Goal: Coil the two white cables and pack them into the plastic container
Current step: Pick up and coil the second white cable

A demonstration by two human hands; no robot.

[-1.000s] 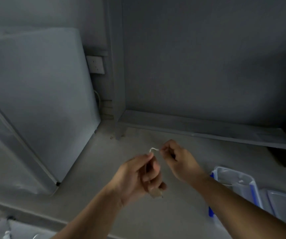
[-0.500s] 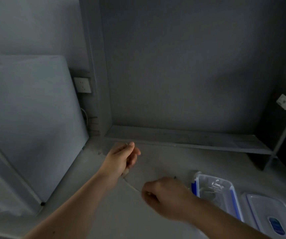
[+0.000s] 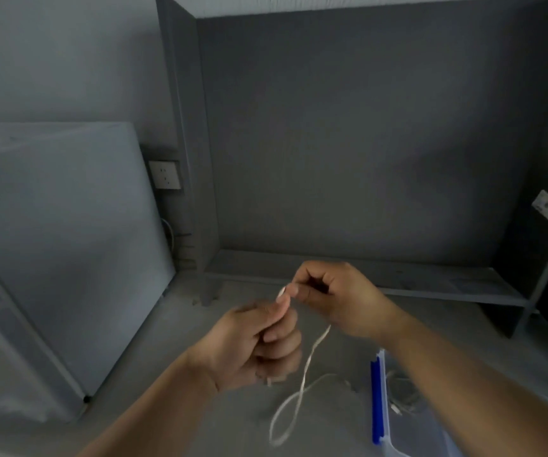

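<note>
The fingers [image 3: 294, 289] of the right hand [image 3: 338, 298] pinch the thin white cable [image 3: 302, 384] near its upper end. The fingers [image 3: 279, 334] of the left hand [image 3: 253, 344] are curled closed around the same cable just below, with the thumb pressed along it. The two hands almost touch, above the middle of the grey tabletop [image 3: 233, 417]. From under the right hand the cable hangs down, crosses itself and makes a loose loop near the near edge of the view. A short end shows under the left fist. To the right, partly hidden by the right forearm, the clear plastic container with a blue clip [image 3: 378, 400] stands on the tabletop; something pale lies inside, too blurred to tell. A grey shelf [image 3: 398, 275] runs along the far wall, and a white wall socket [image 3: 165, 174] is at the far left.
</note>
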